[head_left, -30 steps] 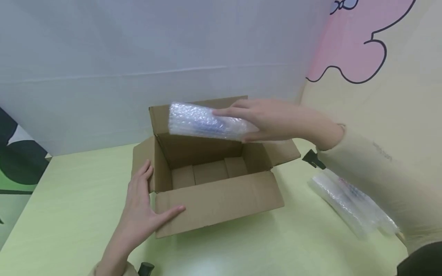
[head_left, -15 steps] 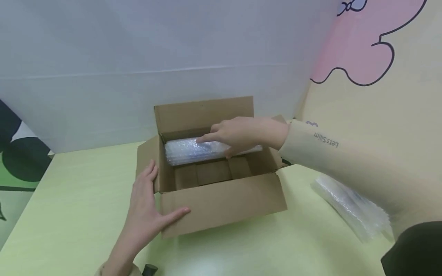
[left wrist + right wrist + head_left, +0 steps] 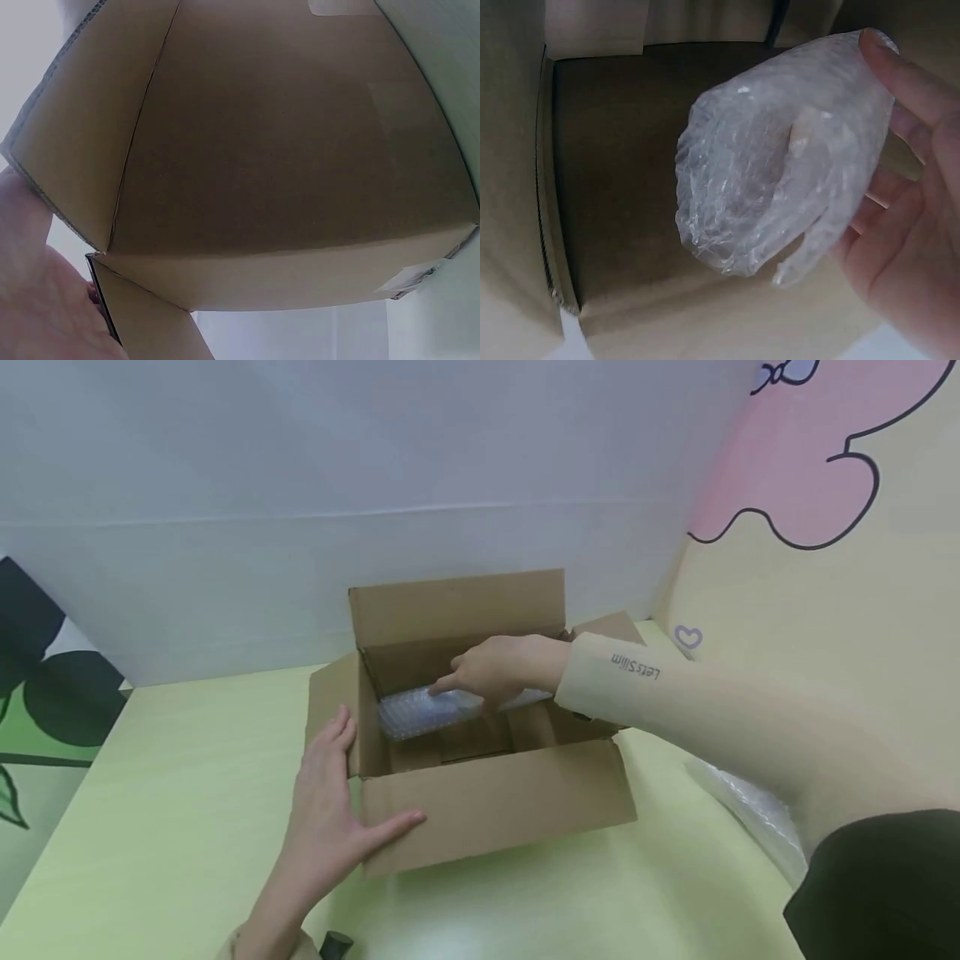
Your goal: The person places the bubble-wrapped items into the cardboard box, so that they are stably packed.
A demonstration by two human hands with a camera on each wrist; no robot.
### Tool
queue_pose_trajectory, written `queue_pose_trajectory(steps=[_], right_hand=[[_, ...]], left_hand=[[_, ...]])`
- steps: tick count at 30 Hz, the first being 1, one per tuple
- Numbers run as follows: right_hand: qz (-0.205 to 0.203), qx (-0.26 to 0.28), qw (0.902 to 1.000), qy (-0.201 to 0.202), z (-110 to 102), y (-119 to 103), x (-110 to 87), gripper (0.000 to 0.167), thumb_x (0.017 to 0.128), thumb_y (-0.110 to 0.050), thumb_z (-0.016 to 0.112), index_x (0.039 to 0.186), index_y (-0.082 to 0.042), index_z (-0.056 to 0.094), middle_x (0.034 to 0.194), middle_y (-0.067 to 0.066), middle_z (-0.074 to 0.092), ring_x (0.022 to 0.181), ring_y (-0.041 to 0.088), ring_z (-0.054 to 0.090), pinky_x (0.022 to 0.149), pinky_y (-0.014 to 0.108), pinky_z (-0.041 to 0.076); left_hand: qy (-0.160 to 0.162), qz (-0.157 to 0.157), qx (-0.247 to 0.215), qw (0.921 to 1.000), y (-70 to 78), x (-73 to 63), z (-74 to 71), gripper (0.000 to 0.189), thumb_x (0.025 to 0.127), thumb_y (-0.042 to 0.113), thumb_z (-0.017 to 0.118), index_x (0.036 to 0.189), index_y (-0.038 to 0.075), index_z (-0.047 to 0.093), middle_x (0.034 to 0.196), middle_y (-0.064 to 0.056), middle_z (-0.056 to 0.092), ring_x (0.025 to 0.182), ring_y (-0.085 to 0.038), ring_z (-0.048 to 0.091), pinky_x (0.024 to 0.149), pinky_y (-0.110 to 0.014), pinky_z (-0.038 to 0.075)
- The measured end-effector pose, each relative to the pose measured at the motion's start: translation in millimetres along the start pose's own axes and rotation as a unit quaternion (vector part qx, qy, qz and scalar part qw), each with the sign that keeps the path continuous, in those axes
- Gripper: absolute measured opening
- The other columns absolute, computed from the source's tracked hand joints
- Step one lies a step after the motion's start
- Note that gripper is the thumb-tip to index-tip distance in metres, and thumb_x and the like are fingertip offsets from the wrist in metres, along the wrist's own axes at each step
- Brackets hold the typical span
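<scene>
An open cardboard box stands on the table with its flaps folded outward. Inside it, toward the back, a bubble-wrapped roll lies low and slightly tilted, its contents showing bluish. My right hand reaches in from the right and grips this roll from above; in the right wrist view thumb and fingers wrap around the bubble-wrap roll, whose coiled end faces the camera. My left hand rests on the box's left front corner, fingers straight along the left flap and thumb on the front flap.
Another bubble-wrapped package lies on the light green table at the right, partly hidden under my right sleeve. A pale wall stands close behind the box.
My right hand has carried the bubble-wrapped roll from above the box down into it. The left hand has kept its place on the flaps.
</scene>
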State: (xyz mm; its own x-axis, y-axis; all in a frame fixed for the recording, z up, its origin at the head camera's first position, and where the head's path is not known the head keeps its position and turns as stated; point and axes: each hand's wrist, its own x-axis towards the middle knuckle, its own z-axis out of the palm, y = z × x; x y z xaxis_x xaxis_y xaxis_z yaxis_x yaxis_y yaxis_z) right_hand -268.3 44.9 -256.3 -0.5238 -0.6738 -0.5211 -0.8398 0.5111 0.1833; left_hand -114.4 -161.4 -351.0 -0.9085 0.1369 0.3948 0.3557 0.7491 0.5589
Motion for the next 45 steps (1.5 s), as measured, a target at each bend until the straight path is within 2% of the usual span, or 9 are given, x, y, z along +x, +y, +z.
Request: queue_pose_trajectory(steps=[3, 18, 22, 24, 27, 32, 38, 41, 45], right_hand=[[0.006, -0.009, 0.9999, -0.005, 2.7, 0.6, 5.3, 0.082, 0.087, -0.03, 0.073, 0.153, -0.034, 0.026, 0.151, 0.008, 0.042, 0.127, 0.021, 0.054, 0.083, 0.034, 0.055], [0.003, 0.005, 0.9996, -0.028, 27.1, 7.8, 26.5, 0.08, 0.089, -0.03, 0.07, 0.153, -0.039, 0.024, 0.156, 0.007, 0.036, 0.138, 0.022, 0.044, 0.077, 0.029, 0.053], [0.003, -0.002, 0.9994, -0.034, 35.8, 8.7, 31.1, 0.084, 0.088, -0.032, 0.071, 0.153, -0.04, 0.019, 0.156, 0.009, 0.037, 0.114, 0.02, 0.06, 0.07, 0.026, 0.051], [-0.004, -0.009, 0.9994, -0.032, 40.6, 8.8, 33.2, 0.087, 0.087, -0.031, 0.072, 0.154, -0.04, 0.016, 0.15, 0.01, 0.045, 0.092, 0.016, 0.06, 0.065, 0.025, 0.049], [-0.017, -0.017, 0.9995, -0.021, 46.7, 8.7, 35.9, 0.092, 0.085, -0.029, 0.075, 0.154, -0.039, 0.015, 0.13, 0.007, 0.06, 0.074, 0.011, 0.05, 0.06, 0.023, 0.048], [-0.03, -0.011, 0.9994, -0.011, 54.9, 7.6, 41.0, 0.097, 0.082, -0.024, 0.077, 0.155, -0.037, 0.015, 0.093, 0.0, 0.063, 0.064, 0.009, 0.044, 0.057, 0.02, 0.047], [-0.041, -0.026, 0.9988, -0.009, 62.5, 3.7, 45.1, 0.096, 0.083, -0.023, 0.077, 0.156, -0.03, 0.015, 0.074, -0.003, 0.053, 0.058, 0.009, 0.037, 0.052, 0.021, 0.038], [-0.032, -0.017, 0.9993, -0.011, 65.4, 3.1, 45.1, 0.096, 0.083, -0.022, 0.077, 0.156, -0.03, 0.015, 0.079, -0.001, 0.058, 0.058, 0.009, 0.039, 0.053, 0.021, 0.04], [-0.026, -0.021, 0.9995, -0.002, 67.3, 3.5, 44.4, 0.095, 0.082, -0.026, 0.078, 0.155, -0.032, 0.018, 0.112, 0.005, 0.064, 0.066, 0.01, 0.047, 0.063, 0.024, 0.051]], left_hand=[[0.003, 0.002, 0.004, 1.0, 1.5, 0.9, 0.6, 0.123, 0.061, 0.047, 0.088, 0.153, 0.003, 0.02, 0.162, -0.012, 0.017, 0.147, -0.035, 0.018, 0.115, -0.062, 0.022], [0.008, 0.009, 0.02, 0.9997, 8.2, 0.7, 3.3, 0.122, 0.06, 0.05, 0.087, 0.152, 0.0, 0.022, 0.162, -0.012, 0.017, 0.147, -0.035, 0.02, 0.113, -0.062, 0.024], [0.006, 0.005, 0.021, 0.9998, 8.9, 0.0, 3.1, 0.122, 0.061, 0.051, 0.086, 0.152, 0.002, 0.022, 0.162, -0.011, 0.017, 0.147, -0.034, 0.02, 0.113, -0.062, 0.025], [0.005, 0.003, 0.022, 0.9997, 9.3, -0.4, 2.9, 0.123, 0.061, 0.052, 0.086, 0.152, 0.002, 0.022, 0.162, -0.01, 0.017, 0.147, -0.034, 0.02, 0.113, -0.062, 0.025], [0.005, 0.003, 0.025, 0.9997, 9.7, -0.8, 2.5, 0.123, 0.06, 0.052, 0.086, 0.152, 0.002, 0.022, 0.162, -0.011, 0.017, 0.147, -0.034, 0.02, 0.113, -0.062, 0.025], [0.006, 0.003, 0.027, 0.9996, 10.1, -2.2, 2.1, 0.123, 0.06, 0.052, 0.086, 0.152, 0.002, 0.022, 0.162, -0.011, 0.017, 0.147, -0.034, 0.02, 0.114, -0.061, 0.024], [0.004, 0.003, 0.027, 0.9996, 10.9, -3.5, 1.2, 0.123, 0.06, 0.052, 0.086, 0.152, 0.002, 0.021, 0.162, -0.011, 0.017, 0.147, -0.034, 0.02, 0.115, -0.061, 0.023], [0.004, 0.004, 0.025, 0.9997, 11.2, -3.7, 1.2, 0.123, 0.061, 0.052, 0.086, 0.152, 0.002, 0.021, 0.162, -0.011, 0.017, 0.147, -0.034, 0.02, 0.114, -0.062, 0.023], [0.003, 0.006, 0.023, 0.9997, 11.4, -3.7, 1.7, 0.122, 0.061, 0.052, 0.085, 0.152, 0.003, 0.021, 0.162, -0.011, 0.017, 0.147, -0.034, 0.02, 0.114, -0.062, 0.024]])
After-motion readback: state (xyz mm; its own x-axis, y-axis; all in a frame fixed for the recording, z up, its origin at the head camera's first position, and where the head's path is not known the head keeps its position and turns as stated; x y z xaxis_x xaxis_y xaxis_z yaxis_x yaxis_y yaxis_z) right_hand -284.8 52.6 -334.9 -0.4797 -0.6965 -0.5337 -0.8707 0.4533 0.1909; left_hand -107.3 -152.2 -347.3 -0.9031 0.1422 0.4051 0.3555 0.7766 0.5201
